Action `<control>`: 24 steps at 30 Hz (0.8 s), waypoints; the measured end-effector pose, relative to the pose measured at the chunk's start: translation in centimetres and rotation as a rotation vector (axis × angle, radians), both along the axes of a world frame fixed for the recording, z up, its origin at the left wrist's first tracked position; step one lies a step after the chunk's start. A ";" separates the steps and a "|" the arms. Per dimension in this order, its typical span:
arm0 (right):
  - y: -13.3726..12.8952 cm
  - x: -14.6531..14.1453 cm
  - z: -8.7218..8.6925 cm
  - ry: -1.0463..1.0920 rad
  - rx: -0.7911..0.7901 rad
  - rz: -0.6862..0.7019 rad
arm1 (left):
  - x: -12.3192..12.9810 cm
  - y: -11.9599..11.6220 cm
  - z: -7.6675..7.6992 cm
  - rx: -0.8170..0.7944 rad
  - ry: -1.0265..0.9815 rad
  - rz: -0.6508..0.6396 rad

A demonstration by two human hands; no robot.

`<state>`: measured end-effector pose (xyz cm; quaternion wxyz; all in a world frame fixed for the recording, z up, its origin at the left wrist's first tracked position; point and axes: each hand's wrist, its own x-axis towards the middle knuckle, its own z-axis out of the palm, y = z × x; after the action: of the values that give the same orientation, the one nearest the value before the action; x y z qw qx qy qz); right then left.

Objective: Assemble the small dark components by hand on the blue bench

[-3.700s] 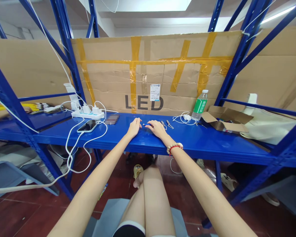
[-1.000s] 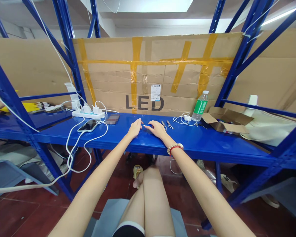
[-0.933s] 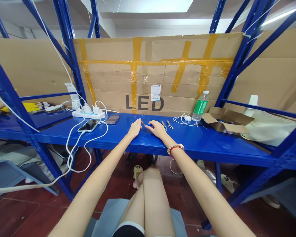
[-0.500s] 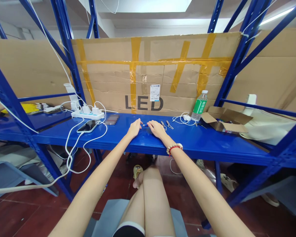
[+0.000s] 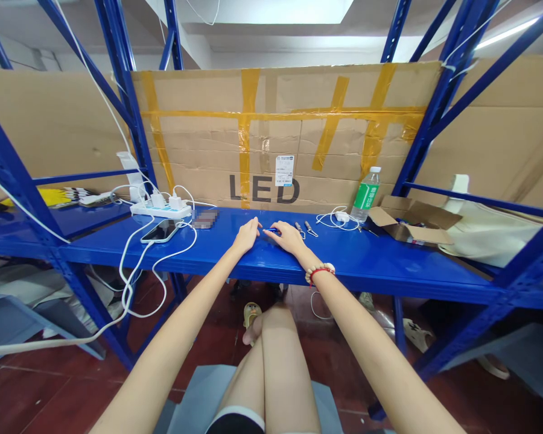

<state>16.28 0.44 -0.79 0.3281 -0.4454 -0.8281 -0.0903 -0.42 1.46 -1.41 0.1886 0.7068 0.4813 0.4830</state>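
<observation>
My right hand (image 5: 290,237) rests over the blue tabletop (image 5: 344,256), its thumb and fingers around a small slim blue object (image 5: 273,229) whose kind I cannot make out. Just left of it, my left hand (image 5: 246,235) lies with its fingers held together and bent toward the right hand. Whatever may be in the left fingers is hidden. A narrow gap separates the two hands. Right beside my right hand lie two small metal pieces with wire loops, a nearer clip-like one (image 5: 300,229) and another clip-like one (image 5: 310,228).
On the left are a white power strip (image 5: 160,210) with cables and a phone (image 5: 160,231). A charger with white cable (image 5: 341,216), a bottle (image 5: 365,196) and an open carton (image 5: 414,221) stand right. A taped cardboard sheet (image 5: 199,150) closes the back.
The right thumb and fingers have spread slightly around the blue object, and the thumb now points toward the left hand. My left hand has hardly moved.
</observation>
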 end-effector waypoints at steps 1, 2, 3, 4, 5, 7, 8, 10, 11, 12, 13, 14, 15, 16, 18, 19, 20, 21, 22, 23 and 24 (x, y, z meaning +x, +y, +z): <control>0.0 0.0 0.0 0.001 0.000 0.002 | 0.0 0.0 0.0 0.000 0.001 0.000; 0.0 0.0 0.0 0.001 0.000 0.004 | 0.0 0.0 0.0 -0.001 0.002 0.000; 0.0 0.0 0.0 0.002 0.000 0.006 | 0.0 -0.1 0.0 -0.002 0.003 0.001; 0.0 0.0 0.0 0.003 0.000 0.007 | 0.0 -0.1 0.0 -0.002 0.003 0.002; 0.0 0.0 0.0 0.003 0.000 0.008 | 0.0 -0.1 0.0 -0.003 0.004 0.002; 0.1 0.0 0.0 0.004 -0.001 0.010 | 0.0 -0.2 0.1 -0.005 0.007 0.004; 0.1 0.0 0.0 0.005 -0.001 0.012 | 0.0 -0.2 0.1 -0.005 0.009 0.005; 0.1 0.1 -0.1 0.008 -0.002 0.013 | 0.0 -0.2 0.1 -0.006 0.015 0.004; 0.2 0.1 -0.1 0.010 -0.002 0.013 | 0.0 -0.3 0.2 -0.007 0.018 0.004; 0.2 0.1 -0.2 0.012 -0.001 0.013 | 0.0 -0.3 0.2 -0.007 0.021 0.005; 0.3 0.1 -0.2 0.013 -0.001 0.012 | 0.0 -0.3 0.2 -0.007 0.024 0.006; 0.4 0.1 -0.2 0.013 -0.001 0.012 | 0.0 -0.3 0.2 -0.007 0.027 0.008; 0.4 0.1 -0.3 0.012 -0.001 0.012 | 0.0 -0.3 0.2 -0.007 0.030 0.010; 0.4 0.1 -0.3 0.011 -0.002 0.013 | 0.1 -0.3 0.2 -0.007 0.033 0.012; 0.5 0.2 -0.3 0.008 -0.002 0.015 | 0.1 -0.4 0.3 -0.007 0.037 0.014; 0.4 0.2 -0.3 0.007 -0.002 0.015 | 0.1 -0.4 0.3 -0.007 0.039 0.015; 0.4 0.1 -0.2 0.006 -0.003 0.013 | 0.1 -0.5 0.3 -0.006 0.041 0.015; 0.4 0.1 -0.2 0.006 -0.003 0.011 | 0.1 -0.5 0.4 -0.006 0.042 0.015; 0.3 0.1 -0.2 0.006 -0.003 0.008 | 0.1 -0.6 0.4 -0.006 0.042 0.014; 0.3 0.1 -0.2 0.007 -0.003 0.006 | 0.1 -0.6 0.4 -0.007 0.042 0.014; 0.2 0.1 -0.2 0.008 -0.003 0.005 | 0.1 -0.6 0.4 -0.008 0.041 0.014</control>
<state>16.40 0.68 -0.96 0.3310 -0.4442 -0.8280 -0.0864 -0.30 0.85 -1.01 0.1781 0.7126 0.4916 0.4677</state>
